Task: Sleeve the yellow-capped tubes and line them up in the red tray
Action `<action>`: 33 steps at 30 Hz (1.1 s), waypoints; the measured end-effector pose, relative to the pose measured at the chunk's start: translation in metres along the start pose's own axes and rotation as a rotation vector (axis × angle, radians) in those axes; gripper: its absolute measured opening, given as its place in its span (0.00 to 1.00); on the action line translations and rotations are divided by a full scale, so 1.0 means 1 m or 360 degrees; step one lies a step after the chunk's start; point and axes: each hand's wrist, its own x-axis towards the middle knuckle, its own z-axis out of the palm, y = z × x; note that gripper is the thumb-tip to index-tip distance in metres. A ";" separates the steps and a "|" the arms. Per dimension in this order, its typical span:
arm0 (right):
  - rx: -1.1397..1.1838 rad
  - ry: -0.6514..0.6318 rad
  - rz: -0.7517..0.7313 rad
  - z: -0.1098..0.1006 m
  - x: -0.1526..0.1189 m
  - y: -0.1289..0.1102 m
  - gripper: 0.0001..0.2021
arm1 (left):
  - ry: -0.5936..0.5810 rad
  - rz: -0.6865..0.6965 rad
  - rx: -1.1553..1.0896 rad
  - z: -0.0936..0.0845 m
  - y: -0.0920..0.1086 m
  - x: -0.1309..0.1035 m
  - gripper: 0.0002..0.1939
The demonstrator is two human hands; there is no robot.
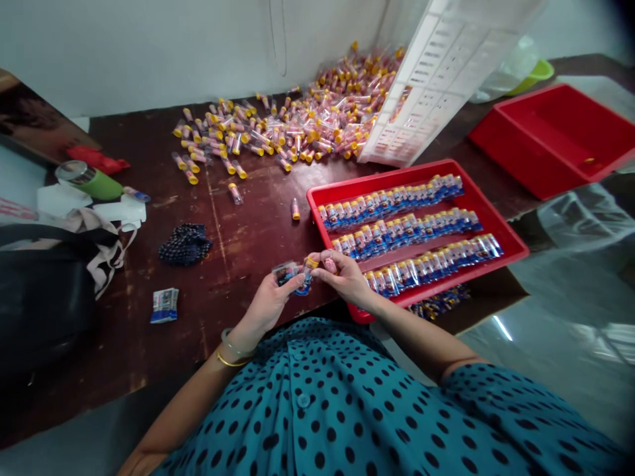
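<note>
Head view: left hand (265, 299) pinches a clear-and-blue packet (286, 271), right hand (348, 283) pinches a yellow-capped tube (312, 260), fingertips close together by the table's (248, 231) near edge, beside the red tray's (387, 176) left edge, so I'd steady the packet and keep the tube in line with it.

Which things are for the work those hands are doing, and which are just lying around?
Seem part of the work:
printed packaging in the left hand
yellow-capped tube at the right hand
tube pile
red tray with packet rows

Seem just lying about:
green bottle
black bag
dark checked bundle
</note>
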 end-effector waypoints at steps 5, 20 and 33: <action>0.0030 -0.0012 0.0039 -0.002 0.001 -0.001 0.17 | 0.0033 -0.0006 0.0041 0.005 -0.004 0.003 0.15; -0.0084 0.0141 0.0049 -0.019 0.007 -0.008 0.15 | 0.0098 -0.0048 0.0106 0.016 -0.008 0.017 0.19; -0.0001 0.0126 -0.0022 -0.036 -0.003 -0.022 0.19 | -0.0274 -0.0128 0.0304 0.037 -0.023 0.027 0.15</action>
